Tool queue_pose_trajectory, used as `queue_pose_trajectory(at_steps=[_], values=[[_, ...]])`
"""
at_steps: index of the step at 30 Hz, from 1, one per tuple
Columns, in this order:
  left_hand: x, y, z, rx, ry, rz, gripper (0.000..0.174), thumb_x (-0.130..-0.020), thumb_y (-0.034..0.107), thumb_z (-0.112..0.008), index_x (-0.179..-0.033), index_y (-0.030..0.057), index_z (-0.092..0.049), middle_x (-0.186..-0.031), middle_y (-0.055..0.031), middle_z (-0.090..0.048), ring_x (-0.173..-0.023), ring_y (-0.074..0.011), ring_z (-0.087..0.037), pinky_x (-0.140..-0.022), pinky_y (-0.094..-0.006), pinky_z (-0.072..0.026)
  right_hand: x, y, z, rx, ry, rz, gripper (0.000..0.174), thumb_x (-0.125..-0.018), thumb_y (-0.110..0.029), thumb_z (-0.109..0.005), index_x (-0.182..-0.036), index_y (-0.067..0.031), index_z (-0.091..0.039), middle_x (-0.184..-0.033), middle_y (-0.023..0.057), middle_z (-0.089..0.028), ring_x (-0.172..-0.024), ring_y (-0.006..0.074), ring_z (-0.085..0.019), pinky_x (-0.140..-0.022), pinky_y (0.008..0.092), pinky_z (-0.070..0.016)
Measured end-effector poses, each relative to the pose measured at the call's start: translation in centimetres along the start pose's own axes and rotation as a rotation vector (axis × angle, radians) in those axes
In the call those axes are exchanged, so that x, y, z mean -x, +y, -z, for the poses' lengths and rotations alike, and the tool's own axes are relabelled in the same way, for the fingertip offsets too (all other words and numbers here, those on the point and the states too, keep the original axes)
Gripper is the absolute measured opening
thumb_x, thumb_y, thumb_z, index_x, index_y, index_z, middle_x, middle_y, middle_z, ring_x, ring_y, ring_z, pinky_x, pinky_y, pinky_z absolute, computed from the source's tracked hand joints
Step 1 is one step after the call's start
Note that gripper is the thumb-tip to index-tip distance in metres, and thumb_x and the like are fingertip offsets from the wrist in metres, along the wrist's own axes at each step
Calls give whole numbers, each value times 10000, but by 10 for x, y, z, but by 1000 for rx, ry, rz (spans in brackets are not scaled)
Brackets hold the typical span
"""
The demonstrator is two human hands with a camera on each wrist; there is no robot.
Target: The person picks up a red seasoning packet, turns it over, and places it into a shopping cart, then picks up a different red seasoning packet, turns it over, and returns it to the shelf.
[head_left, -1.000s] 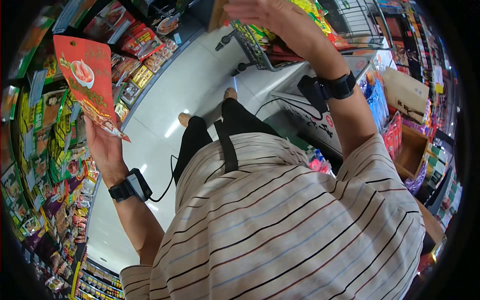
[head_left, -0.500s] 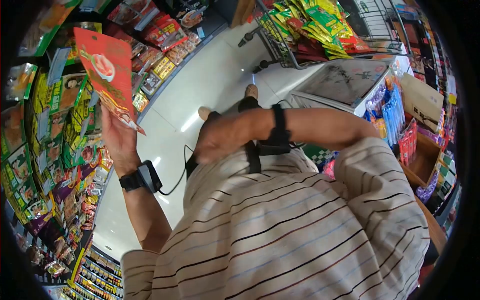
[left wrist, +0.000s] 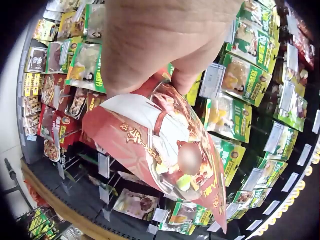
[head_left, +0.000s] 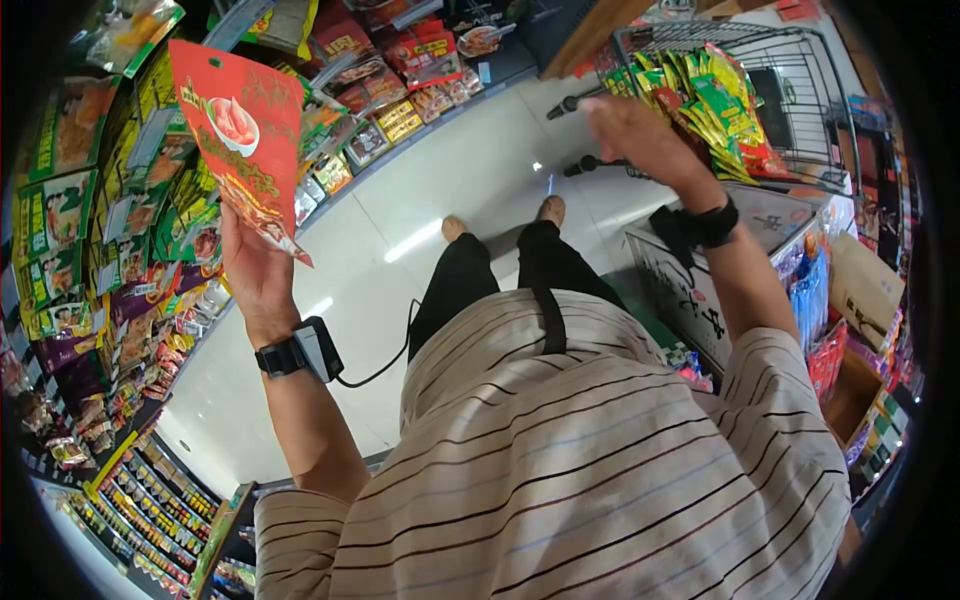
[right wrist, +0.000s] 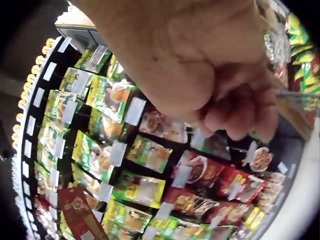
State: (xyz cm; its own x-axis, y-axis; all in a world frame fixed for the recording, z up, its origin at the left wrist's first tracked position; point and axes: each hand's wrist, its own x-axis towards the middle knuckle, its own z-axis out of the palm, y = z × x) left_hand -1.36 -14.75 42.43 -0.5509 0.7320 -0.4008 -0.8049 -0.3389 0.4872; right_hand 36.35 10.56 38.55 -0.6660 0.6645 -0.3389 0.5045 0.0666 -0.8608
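My left hand (head_left: 257, 272) is raised and grips the bottom of a red snack packet (head_left: 240, 150) printed with a bowl picture, holding it in front of the shelves. In the left wrist view the fingers (left wrist: 165, 45) pinch the packet (left wrist: 160, 145) from above. My right hand (head_left: 632, 128) is stretched out to the near corner of a wire shopping cart (head_left: 800, 60). In the right wrist view its fingers (right wrist: 240, 110) are curled beside the cart's wire rim (right wrist: 300, 95). Whether they hold the rim does not show. The red packet (right wrist: 77, 212) appears far below.
Shelves (head_left: 90, 220) packed with hanging green, yellow and red packets line the left side. The cart holds several green and yellow packets (head_left: 715, 100). A white chest (head_left: 690, 290) and crowded racks (head_left: 850, 290) stand on the right. Pale floor (head_left: 440, 190) runs down the aisle.
The right hand went from the cart to my chest and has now swung back out to the cart. The left hand keeps the red packet raised, slightly higher.
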Motion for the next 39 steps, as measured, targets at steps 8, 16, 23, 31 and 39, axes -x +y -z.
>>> queue_pose_trajectory(at_steps=[8, 16, 23, 31, 39], values=[[30, 10, 13, 148, -11, -62, 59, -973, 81, -622, -983, 127, -587, -1051, -59, -639, -978, -227, -598, -873, -409, -514, -18, -46, -53, -48, -229, 137, 354, -1050, -357, -484, -1076, -28, -611, -906, 72, -649, -847, 129, -632, -803, 280, -508], [34, 38, 75, 187, -219, -81, 367, -992, 149, -594, -1334, 41, -515, -1312, -116, -574, -1175, -256, -563, -993, -415, -492, -31, -113, -118, 193, -269, 533, 506, -1047, -400, -453, -1450, -94, -480, -1413, 157, -528, -1353, 298, -458, -1115, 390, -358], [42, 55, 95, 321, -202, 8, 425, -993, 178, -591, -1363, -4, -488, -1281, -172, -591, -1146, -283, -579, -1025, -468, -473, -68, -117, -85, 113, 74, 751, 544, -1021, -430, -490, -1360, -8, -539, -1289, 203, -592, -1217, 330, -554, -1035, 388, -419], [29, 22, 83, 374, -22, -9, 484, -947, 92, -611, -1368, -74, -439, -1065, -119, -572, -1004, -221, -543, -934, -388, -452, -57, -59, -6, 95, 167, 466, 542, -1036, -463, -471, -1357, -37, -567, -1304, 155, -619, -1237, 243, -562, -1049, 325, -412], [-14, -19, 75, 311, 3, 145, 515, -945, 100, -614, -1393, -71, -427, -1040, -99, -563, -991, -200, -518, -938, -373, -446, -42, 14, -15, -2, 182, 171, 578, -1028, -490, -476, -1362, -27, -562, -1331, 167, -614, -1261, 248, -554, -1062, 323, -407]])
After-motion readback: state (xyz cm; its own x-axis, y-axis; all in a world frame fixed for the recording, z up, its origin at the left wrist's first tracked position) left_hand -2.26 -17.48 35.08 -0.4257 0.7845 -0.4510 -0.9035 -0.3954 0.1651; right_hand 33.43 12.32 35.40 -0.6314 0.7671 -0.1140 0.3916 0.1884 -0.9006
